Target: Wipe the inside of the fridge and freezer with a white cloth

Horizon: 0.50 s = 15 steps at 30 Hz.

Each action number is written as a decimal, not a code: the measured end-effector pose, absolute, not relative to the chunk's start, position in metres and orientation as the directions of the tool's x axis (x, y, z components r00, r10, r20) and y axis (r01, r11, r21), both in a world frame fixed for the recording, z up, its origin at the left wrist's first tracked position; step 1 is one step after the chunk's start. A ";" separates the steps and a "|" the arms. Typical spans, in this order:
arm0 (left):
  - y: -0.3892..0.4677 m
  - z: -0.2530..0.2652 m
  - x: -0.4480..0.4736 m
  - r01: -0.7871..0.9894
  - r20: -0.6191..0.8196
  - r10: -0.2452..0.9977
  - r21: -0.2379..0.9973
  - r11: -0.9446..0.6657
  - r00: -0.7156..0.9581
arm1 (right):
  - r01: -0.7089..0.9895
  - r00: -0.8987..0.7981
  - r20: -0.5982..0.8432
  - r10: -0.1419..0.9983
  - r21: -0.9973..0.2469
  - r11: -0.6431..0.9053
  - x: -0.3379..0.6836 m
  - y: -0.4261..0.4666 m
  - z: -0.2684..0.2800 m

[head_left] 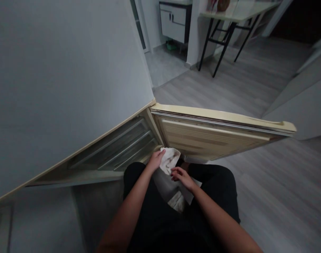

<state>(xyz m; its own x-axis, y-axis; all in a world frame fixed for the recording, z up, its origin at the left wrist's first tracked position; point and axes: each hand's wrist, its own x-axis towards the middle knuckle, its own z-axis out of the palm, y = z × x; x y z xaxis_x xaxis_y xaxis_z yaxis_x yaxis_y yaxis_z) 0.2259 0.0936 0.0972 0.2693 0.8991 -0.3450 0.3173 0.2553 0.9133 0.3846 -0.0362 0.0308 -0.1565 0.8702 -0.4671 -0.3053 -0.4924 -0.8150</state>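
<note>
My left hand (pixel 155 160) grips a crumpled white paper towel (pixel 171 159) with brown stains, thumb on top near its upper left edge. To the right of the towel is my right hand (pixel 183 177), its fingers loosely bent and apart, the fingertips close to the towel's lower edge. Whether they touch it I cannot tell. Below my hands, between my legs, lies more stained whitish paper (pixel 177 202). In front of me, the cream door (pixel 215 135) of a fridge or freezer stands swung out to the right. Its compartment (pixel 123 149) shows wire-like shelves on the left.
The appliance's pale side or top panel (pixel 71 70) fills the upper left. Beyond the door are grey wood-look flooring (pixel 255 91), a table with black legs (pixel 230 35) and a white cabinet (pixel 173 23). A pale panel (pixel 305 102) stands at the right.
</note>
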 end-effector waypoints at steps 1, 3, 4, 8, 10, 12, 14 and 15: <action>0.091 0.101 0.232 0.321 -0.331 0.902 0.917 0.237 0.278 | -0.304 -0.126 -0.473 0.872 -0.818 -0.488 0.386 -0.042 0.032; 0.087 0.110 0.244 0.331 -0.292 0.906 0.925 0.187 0.306 | -0.317 -0.025 -0.435 0.900 -0.851 -0.419 0.392 -0.048 0.035; 0.084 0.115 0.250 0.335 -0.269 0.906 0.929 0.156 0.325 | -0.332 0.058 -0.392 0.918 -0.875 -0.352 0.394 -0.050 0.039; 0.067 0.135 0.272 0.329 -0.183 0.896 0.943 0.044 0.405 | -0.348 0.298 -0.233 0.926 -0.930 -0.122 0.394 -0.063 0.054; 0.054 0.144 0.277 0.318 -0.155 0.875 0.948 0.001 0.459 | -0.393 0.304 -0.240 0.922 -0.913 -0.108 0.383 -0.070 0.057; 0.040 0.150 0.276 0.307 -0.141 0.840 0.951 -0.031 0.524 | -0.466 0.330 -0.285 0.900 -0.878 -0.107 0.369 -0.069 0.056; 0.026 0.153 0.271 0.309 -0.125 0.811 0.948 -0.072 0.572 | -0.493 0.397 -0.306 0.866 -0.866 -0.080 0.354 -0.061 0.054; 0.020 0.154 0.267 0.318 -0.113 0.803 0.943 -0.099 0.585 | -0.476 0.446 -0.291 0.847 -0.878 -0.051 0.348 -0.055 0.053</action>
